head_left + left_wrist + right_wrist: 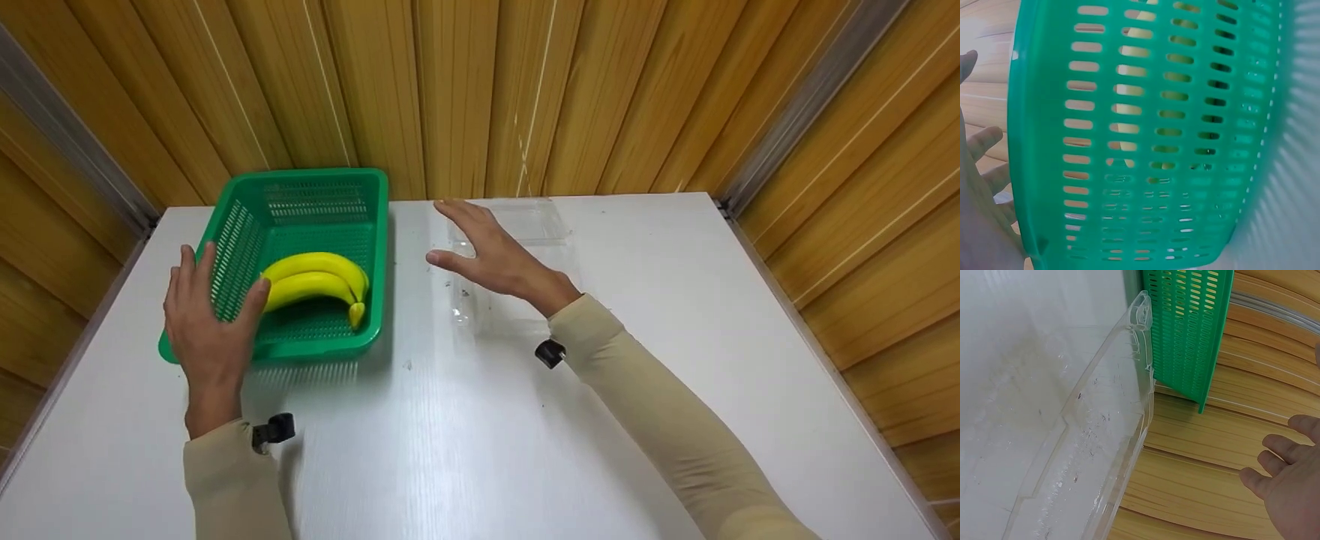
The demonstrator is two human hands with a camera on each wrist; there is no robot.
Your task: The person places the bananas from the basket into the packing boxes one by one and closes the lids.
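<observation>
Two joined yellow bananas lie inside a green plastic basket at the table's back left. Over the basket's near left corner is my left hand, fingers spread and holding nothing; whether it touches the rim I cannot tell. In the left wrist view the basket's slotted wall fills most of the picture, with the hand at its left edge. My right hand hovers with straight fingers above a clear plastic box, which it partly hides. The right wrist view shows this hand apart from the box wall.
A white table carries both containers. Wood-patterned panels rise behind it and at both sides, with grey metal strips at the corners. The basket stands left of the clear box, with a strip of tabletop between them.
</observation>
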